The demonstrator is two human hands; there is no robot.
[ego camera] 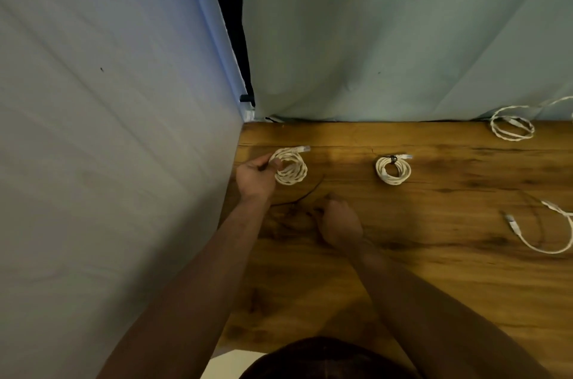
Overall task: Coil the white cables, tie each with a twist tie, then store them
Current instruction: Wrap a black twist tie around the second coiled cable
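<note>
My left hand (255, 178) grips a coiled white cable (291, 169) at its left side, near the table's far left corner. A thin black twist tie (305, 195) lies on the wood just below that coil. My right hand (339, 220) rests on the table beside the tie with curled fingers; whether it pinches the tie's end is hidden. A second white coil (393, 170), bound with a dark tie at its top, lies to the right. A loose coil (513, 127) lies at the far right edge, and an uncoiled white cable (545, 233) at the right.
The wooden table (403, 270) is boxed in by a pale cloth wall (108, 130) on the left and a greenish cloth backdrop (403, 37) behind. A dark gap (231, 22) runs between the two cloths.
</note>
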